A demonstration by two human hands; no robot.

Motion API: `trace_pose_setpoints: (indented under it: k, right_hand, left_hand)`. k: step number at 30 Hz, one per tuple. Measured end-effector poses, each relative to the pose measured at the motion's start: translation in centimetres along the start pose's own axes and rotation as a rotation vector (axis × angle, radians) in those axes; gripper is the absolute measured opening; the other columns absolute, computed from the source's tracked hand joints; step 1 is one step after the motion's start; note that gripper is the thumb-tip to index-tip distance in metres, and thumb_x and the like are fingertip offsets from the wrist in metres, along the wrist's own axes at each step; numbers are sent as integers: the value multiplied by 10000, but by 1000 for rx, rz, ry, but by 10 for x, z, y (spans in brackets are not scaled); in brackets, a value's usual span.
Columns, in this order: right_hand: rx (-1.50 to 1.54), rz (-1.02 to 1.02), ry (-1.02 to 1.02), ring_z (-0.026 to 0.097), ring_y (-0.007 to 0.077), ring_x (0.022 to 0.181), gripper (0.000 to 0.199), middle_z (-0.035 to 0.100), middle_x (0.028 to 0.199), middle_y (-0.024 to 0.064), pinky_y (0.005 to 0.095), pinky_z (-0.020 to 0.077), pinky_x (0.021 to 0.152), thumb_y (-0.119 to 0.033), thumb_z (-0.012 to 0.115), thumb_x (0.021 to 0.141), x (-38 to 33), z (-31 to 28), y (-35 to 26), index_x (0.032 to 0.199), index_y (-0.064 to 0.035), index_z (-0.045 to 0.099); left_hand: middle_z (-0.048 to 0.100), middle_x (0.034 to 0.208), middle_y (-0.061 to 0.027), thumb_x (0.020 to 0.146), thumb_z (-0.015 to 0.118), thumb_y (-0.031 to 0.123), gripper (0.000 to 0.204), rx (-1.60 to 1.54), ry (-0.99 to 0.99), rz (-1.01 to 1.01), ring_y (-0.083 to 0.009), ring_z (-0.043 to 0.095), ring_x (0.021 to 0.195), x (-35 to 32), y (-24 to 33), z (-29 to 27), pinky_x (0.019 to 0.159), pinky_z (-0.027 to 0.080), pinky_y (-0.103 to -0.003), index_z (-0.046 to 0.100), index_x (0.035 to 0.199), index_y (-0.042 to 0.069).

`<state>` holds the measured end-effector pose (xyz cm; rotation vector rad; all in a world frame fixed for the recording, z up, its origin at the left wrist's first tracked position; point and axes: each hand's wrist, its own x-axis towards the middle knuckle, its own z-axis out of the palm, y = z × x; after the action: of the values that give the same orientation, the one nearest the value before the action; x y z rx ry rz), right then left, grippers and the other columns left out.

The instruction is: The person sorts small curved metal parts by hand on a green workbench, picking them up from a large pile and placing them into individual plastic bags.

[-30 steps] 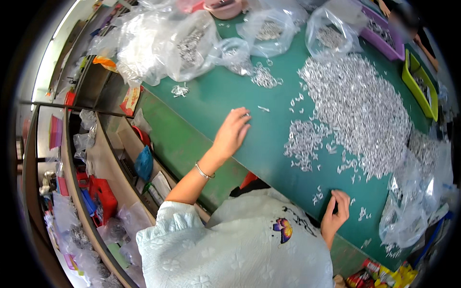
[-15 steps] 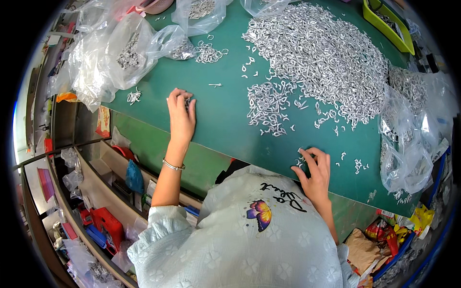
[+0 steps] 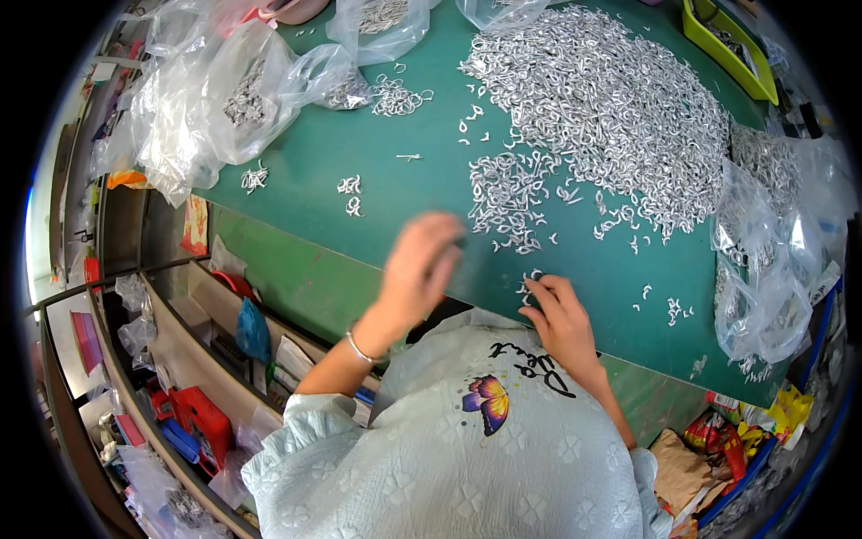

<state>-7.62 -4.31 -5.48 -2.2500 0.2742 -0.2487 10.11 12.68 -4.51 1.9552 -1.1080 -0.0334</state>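
Clear plastic bags (image 3: 235,94) and a yellow-green tray (image 3: 729,54) hold small metal parts.

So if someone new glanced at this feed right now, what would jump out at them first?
First, the huge heap of small silvery metal pieces spread over the far right of the green table. Next, the clear plastic bags bunched at the far left, some holding more pieces. Near the front edge, the right hand touches a few loose pieces, and the left hand is blurred above the table.
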Motion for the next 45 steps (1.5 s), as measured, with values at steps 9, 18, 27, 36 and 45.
trace_pose_setpoints:
  k: [9, 18, 27, 36, 45]
  right_hand:
    - [-121, -1, 203, 553, 309, 990, 327, 587, 1145, 133, 377, 455, 823, 58, 613, 812, 30, -26, 10, 1135, 5, 621]
    - [-423, -46, -90, 455, 339, 1169, 500, 466, 1391, 100, 458, 382, 941, -99, 643, 814, 2, -17, 1, 1284, 16, 520]
    - [-249, -50, 1, 327, 365, 1373, 477, 428, 1448, 128, 511, 238, 1068, -20, 501, 873, 14, -15, -6, 1348, 1, 472]
    - [-322, -143, -70, 349, 306, 1375, 429, 462, 1429, 56, 544, 223, 1070, -1, 501, 874, 45, -15, -8, 1296, -64, 545]
    - [-329, -139, -83, 330, 301, 1383, 455, 436, 1445, 48, 603, 218, 1052, -160, 652, 846, 29, -15, 5, 1278, -62, 552]
  left_hand:
    - [507, 1341, -177, 814, 625, 19, 395, -123, -390, 270, -350, 475, 1263, -19, 39, 70, 1050, 397, -458, 564, 1199, -47]
    - [567, 1252, -177, 707, 550, -102, 408, -143, -278, 135, -356, 527, 1214, -28, 7, 35, 966, 486, -409, 603, 1109, -66]
    - [568, 1213, -173, 778, 663, -25, 311, -152, -177, 124, -358, 529, 1189, -25, 27, 50, 1001, 446, -463, 629, 1087, -28]
    - [560, 1156, -186, 758, 639, -22, 298, -134, -226, 170, -355, 523, 1172, -32, 6, 38, 1011, 440, -466, 605, 1051, -61]
    - [536, 1136, -130, 723, 741, 17, 348, 124, -59, 47, -349, 505, 1106, -20, -2, 15, 925, 413, -462, 622, 1049, 38]
